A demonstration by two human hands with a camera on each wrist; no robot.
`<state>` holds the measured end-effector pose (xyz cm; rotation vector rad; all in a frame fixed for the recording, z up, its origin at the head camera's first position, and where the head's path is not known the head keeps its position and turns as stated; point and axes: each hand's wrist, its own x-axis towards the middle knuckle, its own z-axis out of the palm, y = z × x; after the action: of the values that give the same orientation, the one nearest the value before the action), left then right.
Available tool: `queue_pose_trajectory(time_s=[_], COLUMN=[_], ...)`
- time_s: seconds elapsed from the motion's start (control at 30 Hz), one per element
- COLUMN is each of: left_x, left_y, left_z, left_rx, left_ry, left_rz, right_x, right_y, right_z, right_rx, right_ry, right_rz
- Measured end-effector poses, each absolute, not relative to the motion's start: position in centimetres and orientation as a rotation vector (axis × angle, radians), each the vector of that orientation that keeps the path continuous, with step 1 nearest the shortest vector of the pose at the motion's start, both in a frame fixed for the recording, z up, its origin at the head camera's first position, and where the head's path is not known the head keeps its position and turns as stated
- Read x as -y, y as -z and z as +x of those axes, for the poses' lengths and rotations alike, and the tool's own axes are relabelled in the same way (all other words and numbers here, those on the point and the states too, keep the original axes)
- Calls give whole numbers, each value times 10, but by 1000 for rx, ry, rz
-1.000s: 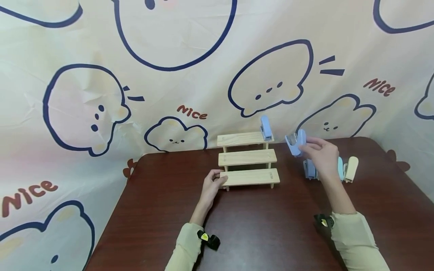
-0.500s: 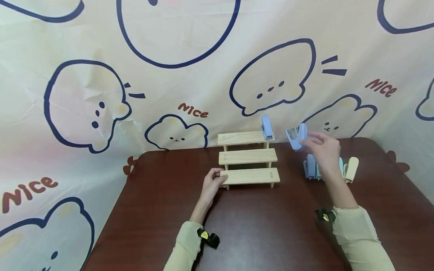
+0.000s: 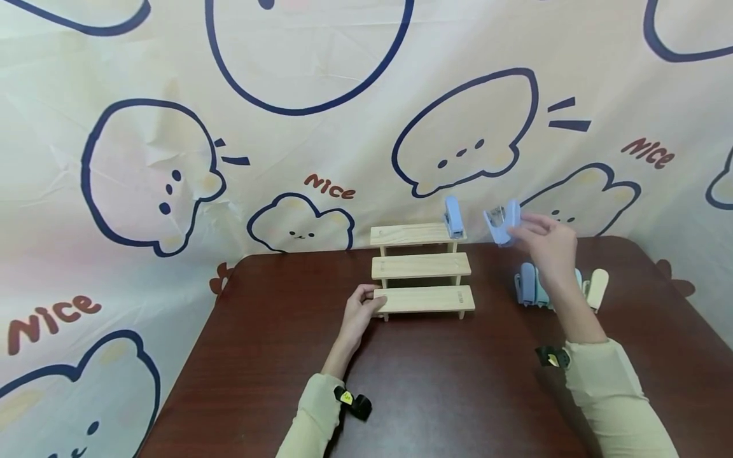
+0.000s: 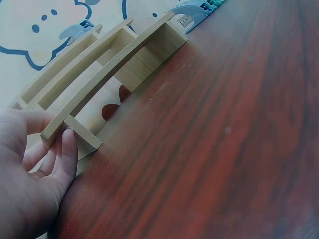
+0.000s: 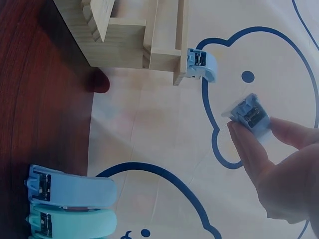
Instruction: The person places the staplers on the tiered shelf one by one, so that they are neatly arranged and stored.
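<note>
A three-tier wooden stand [image 3: 420, 267] is at the back of the dark table. My left hand [image 3: 359, 312] pinches the left end of its lowest step; in the left wrist view, the fingers [image 4: 69, 149] curl around the board's end beside the leg. My right hand [image 3: 550, 245] holds a light blue stapler [image 3: 502, 222] in the air, right of the top step. Its two arms spread in a V. In the right wrist view, thumb and fingers pinch this stapler [image 5: 252, 118] from its sides. Another blue stapler [image 3: 453, 217] stands on the top step's right end.
Several staplers in blue, teal and cream stand in a row on the table at right, partly behind my right forearm; the cream stapler [image 3: 597, 289] is at the row's right end. A patterned cloth [image 3: 321, 146] hangs right behind the table [image 3: 435, 394].
My right hand has risen a little with the blue stapler and moved slightly away from me. The left hand keeps its hold on the stand, and the head view has shifted slightly.
</note>
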<state>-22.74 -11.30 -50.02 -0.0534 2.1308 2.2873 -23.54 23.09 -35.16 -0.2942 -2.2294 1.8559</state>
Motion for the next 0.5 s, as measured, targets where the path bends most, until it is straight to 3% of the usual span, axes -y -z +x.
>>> queue_pose_trajectory(time_s=[0.3,0.5], left_x=[115,114], left_y=[502,477], left_z=[-227,-214], left_rx=[-2129,-2131], left_ry=[-2281,-2271], left_rz=[-27,1], right_x=[-228,-227], right_y=[349,346], right_z=[-237,-239], right_rx=[1978,1949], right_ry=[-2174,-2309], right_rz=[-276,-248])
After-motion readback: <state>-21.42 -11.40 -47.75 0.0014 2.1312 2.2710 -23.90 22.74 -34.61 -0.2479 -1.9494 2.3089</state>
